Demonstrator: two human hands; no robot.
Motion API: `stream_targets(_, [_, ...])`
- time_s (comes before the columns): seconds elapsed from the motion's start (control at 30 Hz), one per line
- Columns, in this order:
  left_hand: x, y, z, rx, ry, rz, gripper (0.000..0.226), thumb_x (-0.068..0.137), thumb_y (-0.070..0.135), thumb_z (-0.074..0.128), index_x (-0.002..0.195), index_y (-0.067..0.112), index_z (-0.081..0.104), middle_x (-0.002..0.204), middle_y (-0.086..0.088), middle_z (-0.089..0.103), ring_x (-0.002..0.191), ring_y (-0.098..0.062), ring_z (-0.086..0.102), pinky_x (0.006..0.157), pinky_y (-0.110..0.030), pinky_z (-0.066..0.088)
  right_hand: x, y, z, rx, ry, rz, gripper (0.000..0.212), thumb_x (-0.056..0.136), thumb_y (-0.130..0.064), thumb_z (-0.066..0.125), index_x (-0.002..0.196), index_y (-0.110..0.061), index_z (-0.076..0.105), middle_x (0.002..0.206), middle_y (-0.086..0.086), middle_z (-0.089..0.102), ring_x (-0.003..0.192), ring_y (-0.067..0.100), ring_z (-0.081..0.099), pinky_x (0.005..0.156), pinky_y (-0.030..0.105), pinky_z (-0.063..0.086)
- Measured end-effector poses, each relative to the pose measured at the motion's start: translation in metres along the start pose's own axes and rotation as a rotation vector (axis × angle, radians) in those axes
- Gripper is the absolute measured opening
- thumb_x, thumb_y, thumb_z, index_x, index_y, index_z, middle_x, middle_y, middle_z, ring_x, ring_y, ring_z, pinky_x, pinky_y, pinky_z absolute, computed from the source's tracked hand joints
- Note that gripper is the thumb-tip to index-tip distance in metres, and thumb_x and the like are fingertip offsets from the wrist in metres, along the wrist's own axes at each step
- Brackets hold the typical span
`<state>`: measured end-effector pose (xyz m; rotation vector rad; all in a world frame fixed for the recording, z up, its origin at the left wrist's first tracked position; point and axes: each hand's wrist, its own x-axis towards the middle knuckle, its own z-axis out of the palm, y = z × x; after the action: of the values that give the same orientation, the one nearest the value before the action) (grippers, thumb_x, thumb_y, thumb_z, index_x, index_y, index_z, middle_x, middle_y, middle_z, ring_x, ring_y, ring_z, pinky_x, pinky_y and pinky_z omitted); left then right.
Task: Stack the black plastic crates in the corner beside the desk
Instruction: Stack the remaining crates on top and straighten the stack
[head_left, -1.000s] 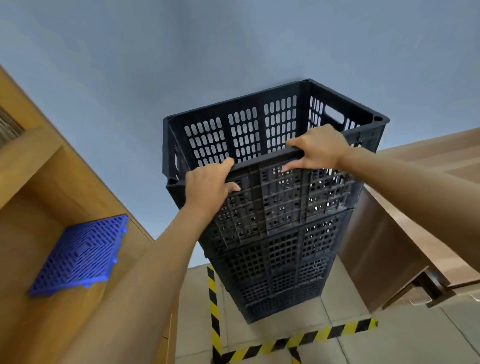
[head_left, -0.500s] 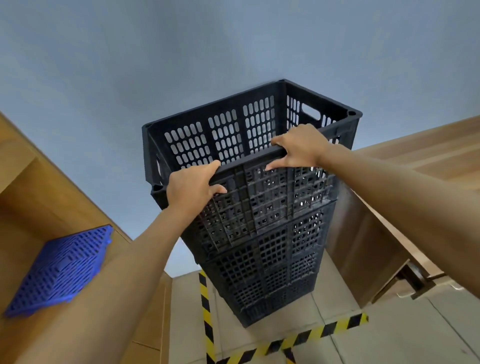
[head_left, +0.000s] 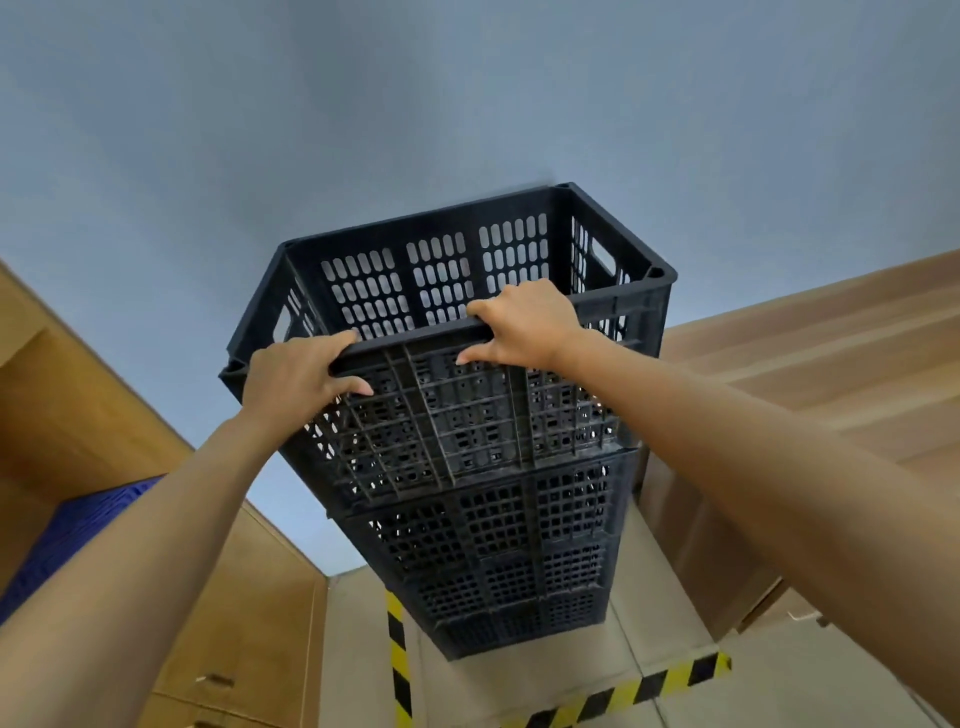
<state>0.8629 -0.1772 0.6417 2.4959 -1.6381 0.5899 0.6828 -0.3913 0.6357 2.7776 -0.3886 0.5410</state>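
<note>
A tall stack of black plastic crates (head_left: 509, 561) stands on the floor against the blue-grey wall. The top crate (head_left: 467, 415) is perforated and open-topped, and sits on the crates below it. My left hand (head_left: 296, 376) grips the near rim at its left part, fingers curled over the edge and thumb on the outer wall. My right hand (head_left: 524, 325) grips the same rim further right, fingers hooked inside and thumb pointing left along the wall.
A wooden desk (head_left: 810, 374) flanks the stack on the right. A wooden cabinet (head_left: 104, 415) flanks it on the left, with a blue plastic grid panel (head_left: 78, 525) lying on it. Yellow-black hazard tape (head_left: 397, 654) marks the tiled floor around the stack.
The view has swung and the stack now sits more central and lower in frame. Both hands keep their grip on the top crate's near rim, and the blue panel has slid to the left edge.
</note>
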Motion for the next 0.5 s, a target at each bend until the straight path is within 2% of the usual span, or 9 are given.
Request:
stream_targets(0.07, [0.001,0.007,0.000,-0.007,0.003,-0.011,0.039,0.072,0.057,0.072,0.084,0.025,0.054,0.057,0.014,0.042,0.058,-0.017,0.048,0.056,-0.027,0.033,0.000,0.006,-0.002,0.005,-0.004,-0.012,0.068,0.075,-0.080,0.045,0.095,-0.018,0.064,0.050,-0.010,0.040,0.052,0.016,0.049,0.046,0.022,0.023])
stream_targets(0.17, [0.004,0.026,0.002,-0.012,0.028,-0.010,0.039,0.073,0.057,0.070,0.091,0.025,0.058,0.066,0.011,0.056,0.067,-0.022,0.062,0.060,-0.030,0.043,-0.003,0.025,-0.002,0.024,-0.002,-0.028,0.070,0.075,-0.081,0.046,0.095,-0.016,0.065,0.046,-0.012,0.034,0.047,0.013,0.046,0.045,0.019,0.020])
stream_targets(0.3, [0.013,0.044,0.007,-0.033,0.040,-0.033,0.040,0.075,0.058,0.069,0.099,0.028,0.059,0.080,0.007,0.069,0.078,-0.022,0.066,0.069,-0.036,0.049,0.000,0.047,0.001,0.009,0.032,-0.042,0.072,0.072,-0.086,0.038,0.087,-0.021,0.065,0.048,-0.009,0.049,0.045,0.013,0.051,0.045,0.018,0.022])
stream_targets(0.4, [0.015,0.043,0.007,-0.013,0.056,-0.022,0.042,0.075,0.059,0.068,0.101,0.027,0.060,0.080,0.007,0.069,0.077,-0.021,0.067,0.063,-0.032,0.047,0.002,0.050,0.004,-0.013,0.037,-0.040,0.075,0.071,-0.088,0.035,0.083,-0.020,0.062,0.049,-0.006,0.050,0.046,0.017,0.052,0.047,0.021,0.025])
stream_targets(0.5, [0.016,0.038,0.007,0.015,0.058,0.021,0.043,0.075,0.060,0.067,0.102,0.028,0.060,0.078,0.008,0.068,0.072,-0.020,0.067,0.056,-0.027,0.042,0.000,0.046,0.002,-0.005,0.000,-0.021,0.072,0.074,-0.083,0.044,0.096,-0.018,0.065,0.048,-0.009,0.040,0.049,0.017,0.048,0.047,0.020,0.024])
